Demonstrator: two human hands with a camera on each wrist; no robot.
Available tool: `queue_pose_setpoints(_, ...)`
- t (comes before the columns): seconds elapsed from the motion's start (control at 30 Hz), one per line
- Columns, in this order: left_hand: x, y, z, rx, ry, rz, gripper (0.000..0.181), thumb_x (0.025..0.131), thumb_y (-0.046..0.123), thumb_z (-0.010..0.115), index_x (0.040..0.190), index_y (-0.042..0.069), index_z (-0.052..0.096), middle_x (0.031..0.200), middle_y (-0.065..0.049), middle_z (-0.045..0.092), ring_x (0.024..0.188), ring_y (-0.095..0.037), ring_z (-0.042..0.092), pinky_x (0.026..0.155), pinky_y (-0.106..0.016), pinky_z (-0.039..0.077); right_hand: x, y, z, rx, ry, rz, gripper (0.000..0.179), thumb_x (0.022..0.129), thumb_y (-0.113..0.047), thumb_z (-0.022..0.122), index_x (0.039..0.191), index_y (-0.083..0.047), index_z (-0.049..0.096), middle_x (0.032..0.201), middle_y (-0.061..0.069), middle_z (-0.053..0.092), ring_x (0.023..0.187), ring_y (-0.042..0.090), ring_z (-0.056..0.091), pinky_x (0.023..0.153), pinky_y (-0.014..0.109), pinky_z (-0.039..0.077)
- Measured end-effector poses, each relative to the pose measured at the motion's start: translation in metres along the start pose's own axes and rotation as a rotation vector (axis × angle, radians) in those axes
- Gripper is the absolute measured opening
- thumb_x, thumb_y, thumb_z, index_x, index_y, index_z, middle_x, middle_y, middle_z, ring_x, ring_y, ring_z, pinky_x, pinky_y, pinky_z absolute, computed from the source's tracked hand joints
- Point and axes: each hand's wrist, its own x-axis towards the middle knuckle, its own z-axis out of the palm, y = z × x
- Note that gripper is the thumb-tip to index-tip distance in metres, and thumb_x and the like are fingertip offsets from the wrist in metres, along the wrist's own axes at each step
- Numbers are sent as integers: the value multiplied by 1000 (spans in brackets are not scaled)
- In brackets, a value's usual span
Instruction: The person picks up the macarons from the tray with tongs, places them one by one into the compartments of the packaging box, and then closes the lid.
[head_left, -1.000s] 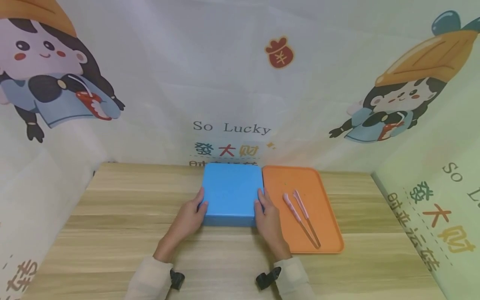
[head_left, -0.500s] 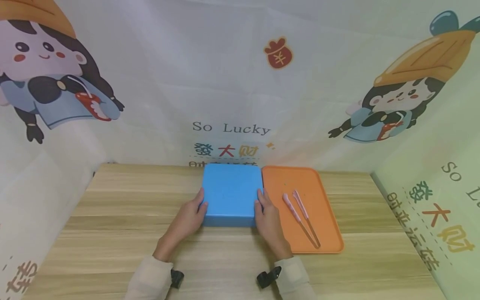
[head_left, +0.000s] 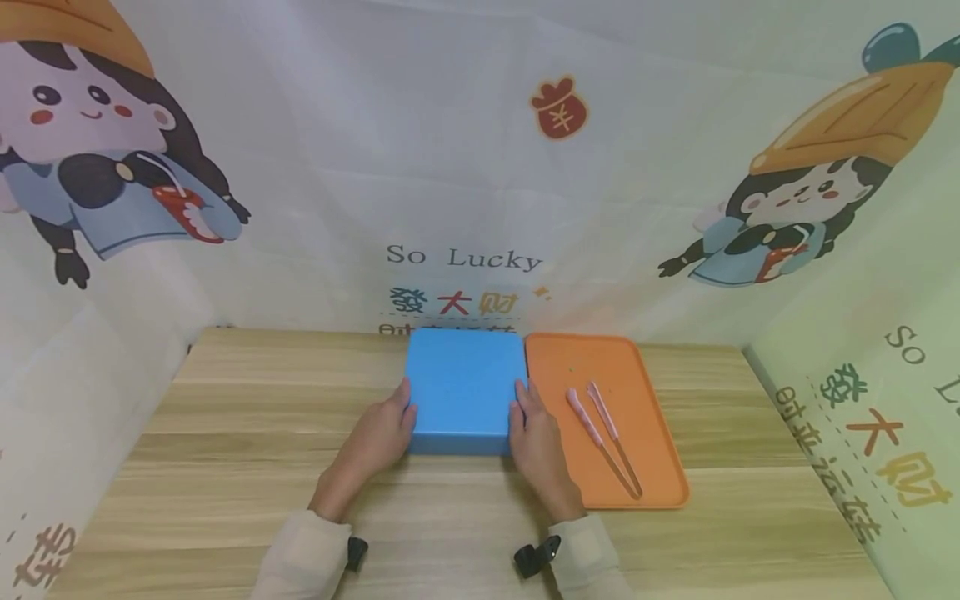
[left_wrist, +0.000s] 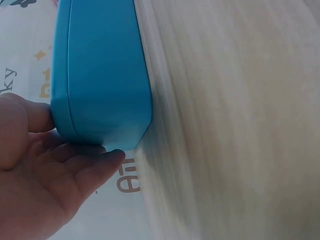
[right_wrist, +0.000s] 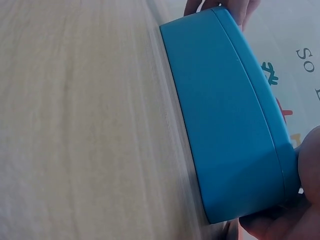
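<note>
A blue lidded box (head_left: 465, 383) rests flat on the wooden table, its lid closed. My left hand (head_left: 381, 433) grips its left side, thumb near the front corner. From the right, my right hand (head_left: 537, 442) holds the opposite side in the same way. In the left wrist view the left thumb and fingers (left_wrist: 90, 175) lie against the end of the box (left_wrist: 105, 75). The right wrist view has the right thumb on the lid's edge and the fingers along the end of the box (right_wrist: 225, 115). What the box contains is hidden.
Right beside the box lies an orange tray (head_left: 540, 479). On it rests a pair of tongs (head_left: 587, 421) with pinkish tips, among a few tiny specks. A printed cloth (head_left: 450, 167) hangs behind and at both sides of the wooden table (head_left: 247, 417).
</note>
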Motion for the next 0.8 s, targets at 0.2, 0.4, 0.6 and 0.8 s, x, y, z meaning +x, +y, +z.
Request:
queue_pose_setpoints(0.2,-1,1,4,28,4,0,52,97,18,37,137,-11,23,138,-22,33,121,-32,41,96,-44,36,-1,1,1,-12,24,-10,43,97,-23,36,137,-7,37,144,13,29,124,22,37,95,39,37)
queue_pose_setpoints(0.4,-2,2,7,26,-1,-25,52,97,18,35,138,-10,20,139,-22,31,125,-32,35,99,-44,32,-2,3,3,-34,14,1,44,98,-25,35,138,-8,35,144,13,30,127,20,30,98,40,30)
queue_pose_setpoints(0.6,-2,2,8,27,17,-21,52,97,18,35,138,-9,21,137,-22,34,122,-33,39,96,-44,36,0,4,4,-31,29,-18,44,98,-24,34,138,-7,37,143,14,31,102,25,57,87,35,45)
queue_pose_setpoints(0.8,-1,2,8,36,23,-12,52,97,19,35,138,-9,21,137,-23,35,121,-34,40,97,-44,36,0,3,4,-18,28,-11,43,97,-23,35,138,-7,36,143,14,30,112,25,51,90,38,41)
